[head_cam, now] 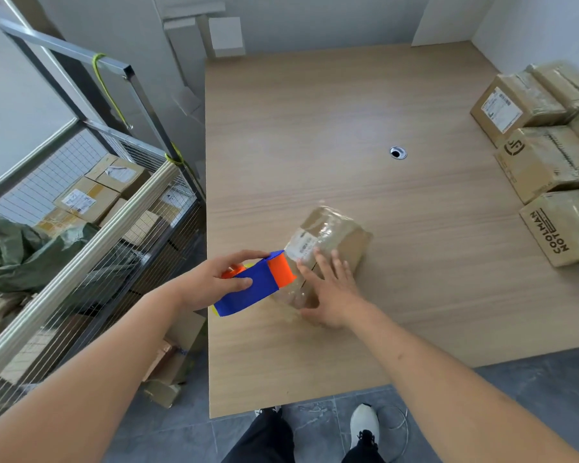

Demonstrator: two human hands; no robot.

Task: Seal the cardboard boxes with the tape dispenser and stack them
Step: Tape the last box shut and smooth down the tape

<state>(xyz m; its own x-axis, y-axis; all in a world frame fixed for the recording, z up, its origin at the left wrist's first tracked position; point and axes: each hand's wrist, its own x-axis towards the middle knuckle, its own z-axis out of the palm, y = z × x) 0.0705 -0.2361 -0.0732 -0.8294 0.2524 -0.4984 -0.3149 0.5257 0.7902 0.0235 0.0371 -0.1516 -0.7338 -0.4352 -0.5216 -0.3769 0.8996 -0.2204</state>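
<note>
A: Where is the box being sealed?

B: A small cardboard box [331,238] is seen on the wooden tabletop [315,128], near the front edge and left of centre. It is wrapped in clear tape, and a white label is visible on its near end.

A: And the tape dispenser?

B: The blue and orange tape dispenser [254,284] is held by the left hand [214,282], with the fingers curled over its top and the thumb pressed on the blue side. Its orange end is set against the near left end of the box.

A: How is the right hand placed?

B: The right hand [328,292] is laid flat on the near part of the box, fingers straight and spread, just beside the dispenser's orange end. Nothing is gripped by it.

A: What else is shown?

B: A group of taped cardboard boxes [545,158] is gathered at the right edge of the tabletop, well apart from the hands. A wire cage trolley [107,222] with more parcels is stood to the left of the tabletop. A round cable hole [398,152] is seen in the middle of the tabletop.
</note>
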